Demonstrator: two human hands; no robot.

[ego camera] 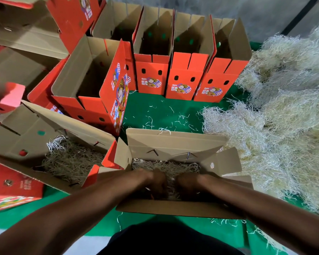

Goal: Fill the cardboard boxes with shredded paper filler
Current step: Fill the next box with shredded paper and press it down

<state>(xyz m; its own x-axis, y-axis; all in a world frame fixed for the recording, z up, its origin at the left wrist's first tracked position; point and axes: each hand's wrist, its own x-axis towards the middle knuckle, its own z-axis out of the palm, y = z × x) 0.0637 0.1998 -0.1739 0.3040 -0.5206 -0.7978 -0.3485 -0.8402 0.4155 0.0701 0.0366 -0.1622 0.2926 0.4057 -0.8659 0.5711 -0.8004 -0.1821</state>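
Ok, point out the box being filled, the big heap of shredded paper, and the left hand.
box being filled (175,142): head view, on its bare far flap.
heap of shredded paper (284,115): head view, on the middle of the pile.
left hand (156,179): head view, on the back of the hand, inside the box.

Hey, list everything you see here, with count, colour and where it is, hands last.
near box: one, brown inside, centre front, holds filler
second filled box: one, red outside, front left
empty boxes: several, red, upright in a row behind and at left
shredded paper pile: one, pale straw, right
mat: one, green, underneath, with loose strands
left hand: in near box, on filler
right hand: in near box, on filler
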